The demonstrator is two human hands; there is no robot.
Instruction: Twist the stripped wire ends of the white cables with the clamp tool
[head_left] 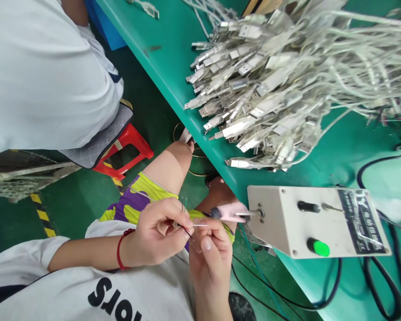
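Note:
Thin wires (186, 230), with black, white and green strands showing, stick out between the fingertips of my left hand (162, 232), which wears a red cord bracelet. My right hand (210, 249) is right beside it, fingers curled and thumb bent in, touching or nearly touching the wire ends; what it grips is hidden. Just above my right hand, a pinkish part with a dark tip (229, 212) sticks out on a metal rod from a beige machine box (297, 223) with a green knob.
A large pile of clear USB cables (254, 89) covers much of the green table (167, 58). Black cords (339, 276) run by the box and below the table edge. A person in a white shirt (47, 80) sits on a red stool (128, 149) at the upper left.

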